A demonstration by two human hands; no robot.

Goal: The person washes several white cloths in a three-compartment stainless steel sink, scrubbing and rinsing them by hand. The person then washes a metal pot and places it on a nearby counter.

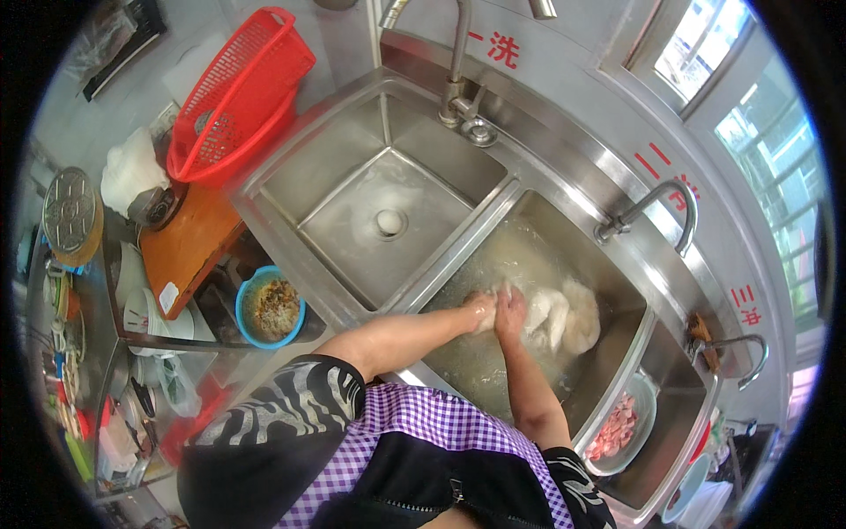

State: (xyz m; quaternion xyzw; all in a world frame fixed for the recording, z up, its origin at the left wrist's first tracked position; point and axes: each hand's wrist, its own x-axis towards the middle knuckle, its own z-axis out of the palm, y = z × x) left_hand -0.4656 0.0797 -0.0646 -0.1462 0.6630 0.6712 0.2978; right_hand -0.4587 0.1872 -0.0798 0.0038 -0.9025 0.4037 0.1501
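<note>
My left hand [481, 311] and my right hand [510, 312] are side by side, nearly touching, at the surface of cloudy water in the middle basin [611, 383] of a stainless steel sink. Both look wet, with fingers bent and partly blurred. Something pale shows between them, but whether either hand grips it cannot be made out. Just right of my right hand lies a folded whitish piece [550, 316], partly under water. Beside it is a rounder cream-coloured lump [581, 319]; whether these are meat or cloth is unclear.
The left basin [344, 264] has a drain with a pale plug. In the right basin sits a bowl [651, 403] of pink meat pieces [615, 426]. Faucets [687, 205] line the back edge. At left are a blue bowl [239, 311], a wooden board [192, 231] and red baskets [264, 99].
</note>
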